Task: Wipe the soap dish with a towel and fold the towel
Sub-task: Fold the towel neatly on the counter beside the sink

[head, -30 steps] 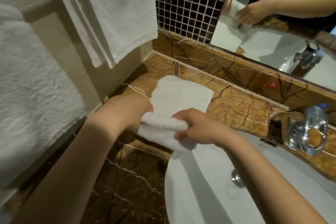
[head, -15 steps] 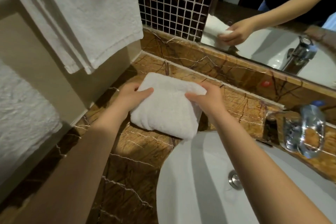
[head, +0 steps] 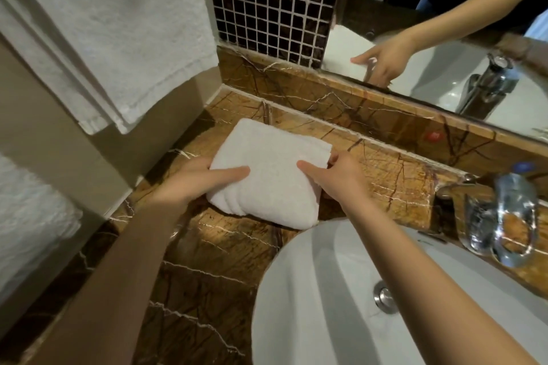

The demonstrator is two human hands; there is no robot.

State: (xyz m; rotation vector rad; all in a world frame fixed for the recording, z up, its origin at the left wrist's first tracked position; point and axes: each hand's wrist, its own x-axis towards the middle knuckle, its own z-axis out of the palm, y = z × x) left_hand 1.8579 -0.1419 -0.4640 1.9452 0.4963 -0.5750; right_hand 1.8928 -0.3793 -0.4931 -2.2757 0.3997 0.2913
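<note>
Head view looks down on a brown marbled surface (head: 207, 261) with a white basin (head: 341, 305) sunk into its right part and a mirror (head: 444, 38) along the back wall. Large white towels (head: 118, 24) hang at the left. Between basin and wall lies the folded towel (head: 272, 175), a thick white packet with several layers showing at its near left corner, its near right corner just reaching the basin rim. No soap dish can be made out. A clear water bottle (head: 516, 216) stands near the tap (head: 474, 210) at the right.

The left hand (head: 195, 181) grips the towel's left edge, thumb on top and fingers underneath. The right hand (head: 335, 178) pinches the right edge the same way, thumb laid across the top.

Folding looks nearly finished. To end it well, both hands should square the stacked edges, press the packet flat from the middle outward, and slide it clear of the basin rim so it stays dry.
</note>
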